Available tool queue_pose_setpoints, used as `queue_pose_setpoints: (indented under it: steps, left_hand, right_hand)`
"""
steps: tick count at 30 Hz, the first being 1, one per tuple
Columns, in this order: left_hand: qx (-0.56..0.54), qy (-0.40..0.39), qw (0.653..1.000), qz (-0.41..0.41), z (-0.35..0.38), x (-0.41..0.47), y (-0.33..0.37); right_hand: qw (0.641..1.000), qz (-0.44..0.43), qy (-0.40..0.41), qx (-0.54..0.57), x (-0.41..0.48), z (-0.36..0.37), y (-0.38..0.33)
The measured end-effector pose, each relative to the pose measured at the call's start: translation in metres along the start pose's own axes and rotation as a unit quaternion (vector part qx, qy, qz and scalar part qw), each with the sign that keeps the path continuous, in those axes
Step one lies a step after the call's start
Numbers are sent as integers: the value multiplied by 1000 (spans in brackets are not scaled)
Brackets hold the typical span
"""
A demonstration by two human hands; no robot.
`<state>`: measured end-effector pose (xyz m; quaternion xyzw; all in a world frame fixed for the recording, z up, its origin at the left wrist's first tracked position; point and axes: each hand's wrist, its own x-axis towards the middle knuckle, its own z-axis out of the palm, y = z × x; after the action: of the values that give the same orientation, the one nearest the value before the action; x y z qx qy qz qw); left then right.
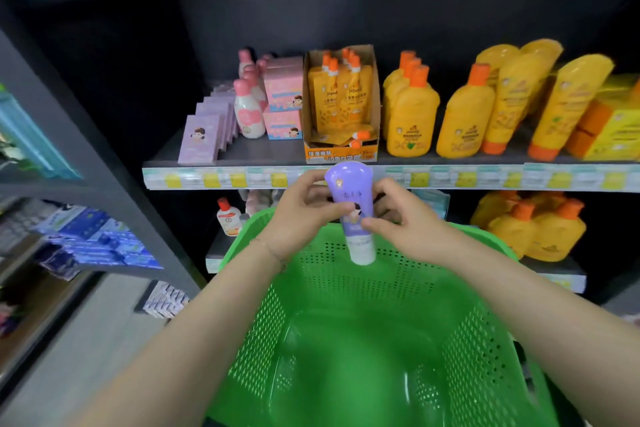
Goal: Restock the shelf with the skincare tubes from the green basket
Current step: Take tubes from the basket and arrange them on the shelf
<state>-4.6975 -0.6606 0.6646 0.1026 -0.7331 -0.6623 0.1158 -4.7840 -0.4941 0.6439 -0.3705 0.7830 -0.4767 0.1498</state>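
Tube [350, 184] pinched between left hand [300, 216], right hand [406, 223] over green basket [346, 288]; cardboard box [341, 154] holds yellow pouches [353, 96].

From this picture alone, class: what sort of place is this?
Probably a shop aisle: dark shelves edged with price-label strips, rows of identical yellow orange-capped bottles, and a green perforated plastic basket.

bright, even indoor light, source out of frame. yellow bottles [412, 122] and the green basket [485, 374] look vivid and saturated, with a soft sheen on the basket's smooth floor. the shelf's black back panel [346, 18] stays dark, and shadows under the goods are soft. the purple tube [353, 198] at centre is fairly sharp, its print smeared. blue packs [86, 239] at the left edge streak with motion blur. the wide lens bows the price strip [450, 177].
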Motion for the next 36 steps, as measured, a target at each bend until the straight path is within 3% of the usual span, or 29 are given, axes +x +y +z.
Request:
queue_pose_setpoints:
  steps: [13, 24, 36]
  left_hand:
    - [-13, -36, 991, 132, -4, 11, 56]
    - [-21, -68, 981, 180, 8, 30, 115]
    - [8, -38, 970, 240, 79, 34, 169]
  right_hand:
    - [995, -65, 77, 5, 15, -40, -72]
    - [987, -80, 131, -37, 19, -84, -118]
    - [983, -98, 152, -17, -5, -168, -128]
